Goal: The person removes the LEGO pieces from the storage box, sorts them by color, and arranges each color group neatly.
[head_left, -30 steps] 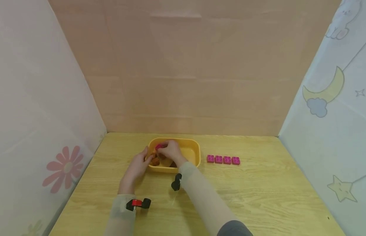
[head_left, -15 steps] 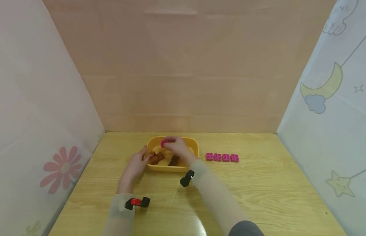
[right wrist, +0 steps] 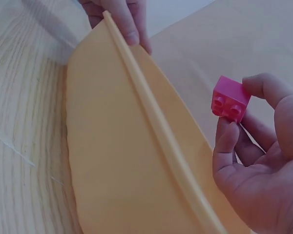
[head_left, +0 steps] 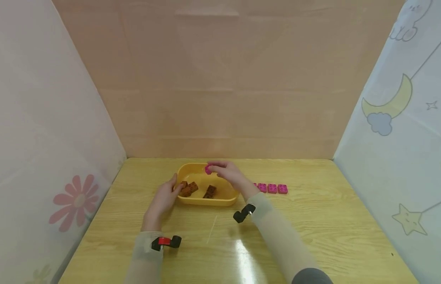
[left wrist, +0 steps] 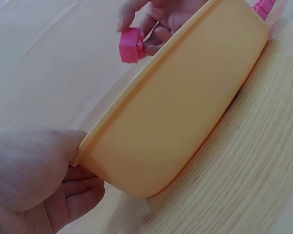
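My left hand [head_left: 164, 198] grips the left end of a yellow plastic tub [head_left: 206, 202], thumb over the rim [left wrist: 122, 100] and fingers against the outside. Above the tub's far right part, my right hand [head_left: 229, 173] pinches a pink toy building brick [right wrist: 230, 97] between thumb and fingertips. Its studs face sideways in the right wrist view. Inside the tub, orange-brown bricks [head_left: 186, 191] lie near the left thumb, and darker brown bricks [head_left: 210, 191] lie near the middle front.
On the wooden table [head_left: 312, 221], right of the tub, several pink bricks [head_left: 272, 188] stand in a row; the right wrist partly hides the leftmost one. A tan sheet [head_left: 220, 98] hangs behind, with patterned white sheets [head_left: 415, 157] at both sides.
My right hand has lifted the pink brick from the tub's left part and moved it rightward, uncovering the brown bricks. The left hand keeps its hold on the tub.
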### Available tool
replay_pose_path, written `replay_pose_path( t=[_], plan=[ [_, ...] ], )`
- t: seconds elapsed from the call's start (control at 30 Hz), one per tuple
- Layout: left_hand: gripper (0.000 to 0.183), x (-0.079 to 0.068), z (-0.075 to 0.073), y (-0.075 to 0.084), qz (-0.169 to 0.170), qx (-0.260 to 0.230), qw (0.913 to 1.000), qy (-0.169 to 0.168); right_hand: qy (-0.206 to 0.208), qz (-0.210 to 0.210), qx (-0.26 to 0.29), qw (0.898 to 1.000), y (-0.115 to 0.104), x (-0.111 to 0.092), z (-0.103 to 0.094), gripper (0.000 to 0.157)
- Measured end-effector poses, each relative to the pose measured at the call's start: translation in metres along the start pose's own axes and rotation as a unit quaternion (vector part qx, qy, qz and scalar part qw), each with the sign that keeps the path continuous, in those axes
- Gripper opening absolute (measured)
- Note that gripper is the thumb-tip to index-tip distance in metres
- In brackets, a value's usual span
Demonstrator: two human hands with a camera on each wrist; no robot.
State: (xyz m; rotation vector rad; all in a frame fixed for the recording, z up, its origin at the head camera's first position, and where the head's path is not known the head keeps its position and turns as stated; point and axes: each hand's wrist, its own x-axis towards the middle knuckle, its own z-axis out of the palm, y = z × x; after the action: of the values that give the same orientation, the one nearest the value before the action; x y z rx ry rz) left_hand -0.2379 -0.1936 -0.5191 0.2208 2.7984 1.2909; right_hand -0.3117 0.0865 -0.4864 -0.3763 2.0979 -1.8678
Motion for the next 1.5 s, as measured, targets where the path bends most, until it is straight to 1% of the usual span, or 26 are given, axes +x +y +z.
replay_pose_path(
  t=[0.1,0.2,0.3,0.37,0.5,0.63,0.83,1.0,1.07,1.23,1.33,1.5],
  plan=[
    [0.069,0.000,0.000,0.001,0.001,0.001,1.0000,0.000,0.007,-0.001,0.033,0.999,0.000,-0.002,-0.007,0.046],
    [0.068,0.000,0.000,0.001,-0.002,-0.003,1.0000,-0.001,0.005,0.007,0.085,0.996,0.001,-0.007,-0.015,0.047],
    [0.068,-0.001,0.000,0.002,-0.009,-0.013,0.9999,-0.003,0.006,0.012,0.107,0.994,-0.001,-0.017,-0.021,0.048],
    [0.069,-0.002,0.000,0.002,-0.013,-0.019,0.9997,-0.003,0.014,0.011,0.099,0.995,-0.003,-0.025,-0.026,0.049],
    [0.069,-0.003,-0.002,0.002,-0.015,-0.021,0.9996,-0.007,0.030,0.007,0.065,0.997,-0.005,-0.044,-0.038,0.051],
    [0.069,-0.005,-0.002,0.003,-0.021,-0.018,0.9995,-0.014,0.040,0.003,0.046,0.998,-0.002,-0.063,-0.055,0.055],
    [0.069,-0.003,-0.004,0.005,-0.013,-0.012,0.9997,-0.013,0.068,-0.007,0.044,0.997,0.003,-0.088,-0.082,0.057],
    [0.068,-0.004,-0.002,0.007,-0.013,-0.004,0.9998,-0.013,0.077,-0.018,0.041,0.996,0.014,-0.110,-0.103,0.062],
    [0.067,-0.004,-0.002,0.008,-0.014,0.001,0.9998,-0.012,0.084,-0.017,0.030,0.996,0.019,-0.118,-0.110,0.063],
    [0.067,-0.004,-0.002,0.009,-0.013,0.003,0.9998,-0.011,0.101,-0.022,0.021,0.994,0.030,-0.136,-0.131,0.060],
    [0.067,-0.005,-0.001,0.010,-0.012,0.006,0.9999,-0.010,0.110,-0.027,0.025,0.993,0.036,-0.146,-0.143,0.060],
    [0.067,-0.004,0.000,0.008,-0.014,0.011,0.9998,-0.009,0.142,-0.037,0.039,0.988,0.042,-0.164,-0.161,0.058]
  ],
)
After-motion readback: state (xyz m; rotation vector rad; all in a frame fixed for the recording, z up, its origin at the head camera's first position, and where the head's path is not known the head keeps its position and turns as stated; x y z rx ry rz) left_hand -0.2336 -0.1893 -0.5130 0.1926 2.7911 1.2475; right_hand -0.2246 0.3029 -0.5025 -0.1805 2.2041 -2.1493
